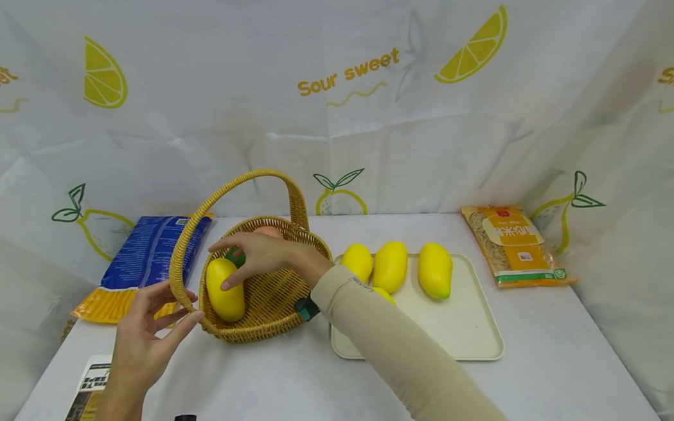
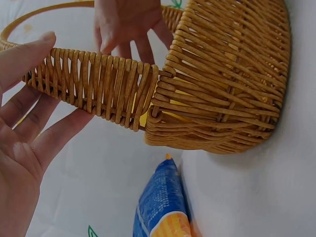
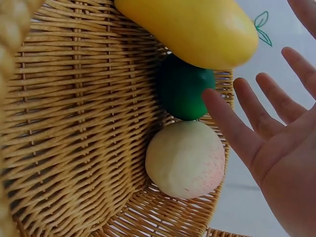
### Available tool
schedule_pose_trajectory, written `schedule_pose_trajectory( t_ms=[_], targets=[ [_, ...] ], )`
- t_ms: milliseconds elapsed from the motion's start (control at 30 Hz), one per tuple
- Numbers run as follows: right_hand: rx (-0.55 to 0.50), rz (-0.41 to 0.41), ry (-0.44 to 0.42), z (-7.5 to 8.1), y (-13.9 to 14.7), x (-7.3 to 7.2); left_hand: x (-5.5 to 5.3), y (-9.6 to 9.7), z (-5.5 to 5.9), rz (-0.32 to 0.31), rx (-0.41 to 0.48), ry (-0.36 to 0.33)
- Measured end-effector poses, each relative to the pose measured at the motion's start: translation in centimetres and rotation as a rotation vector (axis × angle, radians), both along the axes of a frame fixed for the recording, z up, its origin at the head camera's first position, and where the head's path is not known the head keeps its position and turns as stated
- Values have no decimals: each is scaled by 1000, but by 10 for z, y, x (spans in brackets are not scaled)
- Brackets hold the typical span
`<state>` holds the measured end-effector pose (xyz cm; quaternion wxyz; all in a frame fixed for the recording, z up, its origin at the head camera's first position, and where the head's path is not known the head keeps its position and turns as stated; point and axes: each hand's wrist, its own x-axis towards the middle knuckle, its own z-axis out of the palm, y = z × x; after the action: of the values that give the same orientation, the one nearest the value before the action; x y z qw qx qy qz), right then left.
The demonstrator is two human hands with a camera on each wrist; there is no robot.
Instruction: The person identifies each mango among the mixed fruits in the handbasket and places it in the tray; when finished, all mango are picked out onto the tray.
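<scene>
A woven wicker basket (image 1: pixel 269 330) with a tall arched handle stands on the table's left half. My left hand (image 1: pixel 144 332) pinches the handle low on its left side, thumb on one face and fingers on the other, as the left wrist view shows. Over the basket, my right hand (image 1: pixel 261 257) has its fingers spread and extended, holding nothing. Beneath it are a yellow mango (image 1: pixel 225 301), a dark green round fruit (image 3: pixel 182 89) and a pale pink peach (image 3: pixel 185 160), lined along one wall. In the right wrist view, one fingertip overlaps the green fruit.
Right of the basket, a cream tray (image 1: pixel 460 332) bears several yellow mangoes (image 1: pixel 435 271). An orange food packet (image 1: pixel 513 245) lies at the back right. At the left are a blue-and-orange bag (image 1: pixel 151 251) and a small printed packet (image 1: pixel 82 406). A printed curtain (image 1: pixel 367 138) hangs behind.
</scene>
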<state>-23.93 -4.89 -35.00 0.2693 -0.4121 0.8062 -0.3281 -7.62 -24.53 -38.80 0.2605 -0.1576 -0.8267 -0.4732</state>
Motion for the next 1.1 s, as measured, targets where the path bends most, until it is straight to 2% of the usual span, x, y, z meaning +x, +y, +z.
schedule_pose_trajectory(
  t_ms=[200,433,700,1100],
  targets=[
    [20,-17,15,-6,-7,-3,0,1,-1,5,12,-8],
    [33,-41,-13,-13,-14,-2,0,1,-1,-2,17,-9],
    [70,-95,32,-19,-22,2,1,0,0,1,-4,-4],
    [58,-99,86,-22,-26,6,2,2,1,3,21,-11]
  ],
)
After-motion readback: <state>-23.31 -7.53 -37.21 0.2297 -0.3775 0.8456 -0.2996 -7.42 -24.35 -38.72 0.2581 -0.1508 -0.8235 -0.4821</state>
